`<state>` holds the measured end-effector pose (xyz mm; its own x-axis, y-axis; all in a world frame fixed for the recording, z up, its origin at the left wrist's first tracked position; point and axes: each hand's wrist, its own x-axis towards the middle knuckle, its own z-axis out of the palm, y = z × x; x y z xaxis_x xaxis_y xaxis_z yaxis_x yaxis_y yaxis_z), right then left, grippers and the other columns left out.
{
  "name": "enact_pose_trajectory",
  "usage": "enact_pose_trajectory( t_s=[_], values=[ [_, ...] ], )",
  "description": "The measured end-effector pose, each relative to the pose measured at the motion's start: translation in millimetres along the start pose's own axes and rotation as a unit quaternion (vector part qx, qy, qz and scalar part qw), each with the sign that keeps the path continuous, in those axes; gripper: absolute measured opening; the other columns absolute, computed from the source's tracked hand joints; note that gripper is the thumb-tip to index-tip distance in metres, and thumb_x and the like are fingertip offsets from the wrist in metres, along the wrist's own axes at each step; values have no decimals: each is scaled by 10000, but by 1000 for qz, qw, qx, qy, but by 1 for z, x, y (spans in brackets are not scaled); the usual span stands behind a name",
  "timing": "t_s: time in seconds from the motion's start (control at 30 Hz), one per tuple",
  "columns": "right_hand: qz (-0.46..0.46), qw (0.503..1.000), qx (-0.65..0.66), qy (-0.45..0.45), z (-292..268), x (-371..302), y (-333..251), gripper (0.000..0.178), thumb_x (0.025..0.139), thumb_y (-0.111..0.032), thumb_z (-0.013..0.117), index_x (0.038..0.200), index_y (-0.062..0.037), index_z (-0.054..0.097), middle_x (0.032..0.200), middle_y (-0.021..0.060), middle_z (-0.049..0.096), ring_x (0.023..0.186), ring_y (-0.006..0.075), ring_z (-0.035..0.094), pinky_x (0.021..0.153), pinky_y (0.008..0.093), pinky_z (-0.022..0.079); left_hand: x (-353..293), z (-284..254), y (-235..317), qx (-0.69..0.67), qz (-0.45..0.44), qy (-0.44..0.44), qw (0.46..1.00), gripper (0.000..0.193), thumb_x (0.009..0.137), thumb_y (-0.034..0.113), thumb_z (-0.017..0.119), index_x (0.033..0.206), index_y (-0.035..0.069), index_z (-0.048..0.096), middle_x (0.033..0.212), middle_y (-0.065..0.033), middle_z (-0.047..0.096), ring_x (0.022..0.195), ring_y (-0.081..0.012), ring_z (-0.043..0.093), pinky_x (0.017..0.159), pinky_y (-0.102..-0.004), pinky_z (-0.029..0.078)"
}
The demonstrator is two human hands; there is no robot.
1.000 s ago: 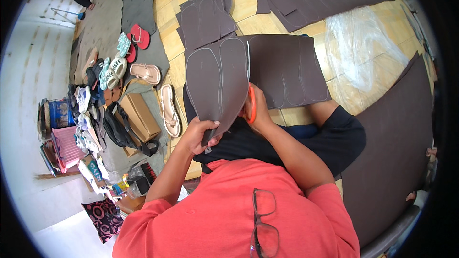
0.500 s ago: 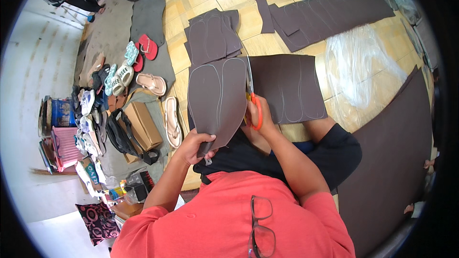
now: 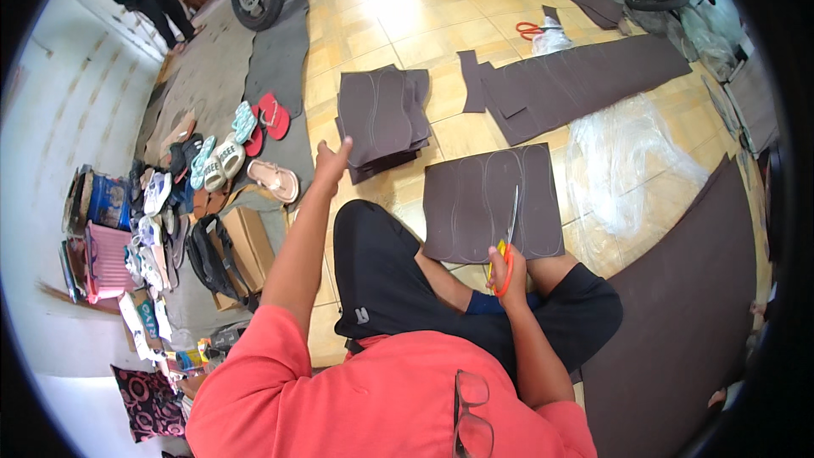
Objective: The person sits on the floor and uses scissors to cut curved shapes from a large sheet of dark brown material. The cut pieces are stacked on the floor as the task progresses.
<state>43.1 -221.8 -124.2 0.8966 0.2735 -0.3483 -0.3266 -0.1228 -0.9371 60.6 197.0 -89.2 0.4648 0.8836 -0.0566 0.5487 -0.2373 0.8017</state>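
Scissors with orange handles and pale steel blades (image 3: 507, 242) sit in your right hand (image 3: 509, 276), fingers clenched through the loops; the blades are closed, long axis near upright in the picture, tips pointing to 12 o'clock over the dark brown foam sheet (image 3: 494, 203) in front of your knees. That sheet carries three traced sole outlines side by side, each running 12 to 6. Your left hand (image 3: 331, 163) is stretched out toward 11 o'clock, released and holding nothing, thumb raised, just beside the stack of dark brown cut foam pieces (image 3: 381, 119), whose top piece shows one sole outline pointing to 12. A second pair of scissors, red-handled (image 3: 534, 30), lies well apart at 1 o'clock, near the long dark brown foam strip (image 3: 593, 80). One crumpled clear plastic sheet (image 3: 623, 165) lies at 2 o'clock. Sandals and slippers (image 3: 246, 144) lie scattered at 10 o'clock; I cannot count them surely.
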Motion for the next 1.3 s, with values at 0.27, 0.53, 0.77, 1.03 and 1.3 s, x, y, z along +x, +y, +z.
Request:
enact_pose_trajectory(
  t_s=[0.27, 0.53, 0.77, 1.03, 1.3],
  values=[
    [-34, 992, -91, 82, -33, 4, 52, 296, 905, -233, 621, 736, -29, 492, 524, 47, 462, 388, 152, 515, 380, 321, 422, -137, 120, -43, 229, 103, -445, 860, 929, 788, 417, 751, 1337, -189, 310, 1168, -302, 587, 998, -363, 624, 806, -382, 525],
    [3, 995, -55, 89, -34, 20, 64, 318, 884, -254, 651, 723, -21, 507, 518, 57, 489, 385, 156, 513, 385, 317, 410, -143, 113, -31, -237, -244, -461, 819, 518, 839, 235, 705, 1197, -83, 507, 1113, -184, 627, 945, -296, 654, 824, -436, 541],
    [-25, 992, -91, 88, -29, 20, 65, 236, 899, -217, 631, 798, -18, 556, 542, 8, 463, 408, 104, 467, 373, 274, 405, -180, 104, -20, -167, -109, -531, 823, 454, 838, 52, 616, 1263, -51, 495, 1153, -163, 607, 1038, -261, 605, 924, -388, 475],
    [-104, 984, -142, 41, -24, -9, 42, 225, 894, -199, 614, 801, -7, 544, 556, 42, 504, 422, 124, 513, 398, 270, 421, -145, 58, 32, -216, 18, -332, 918, 519, 830, -22, 544, 1332, -60, 418, 1295, -133, 522, 1181, -243, 507, 1015, -323, 372],
    [-112, 983, -109, -94, 5, -50, -25, 170, 828, -132, 636, 854, -3, 528, 693, 148, 584, 632, 255, 597, 603, 346, 470, -132, -9, 87, -369, 68, -254, 892, 489, 818, -6, 580, 1295, -31, 476, 1246, -97, 548, 1151, -231, 527, 1018, -342, 381]
  ],
)
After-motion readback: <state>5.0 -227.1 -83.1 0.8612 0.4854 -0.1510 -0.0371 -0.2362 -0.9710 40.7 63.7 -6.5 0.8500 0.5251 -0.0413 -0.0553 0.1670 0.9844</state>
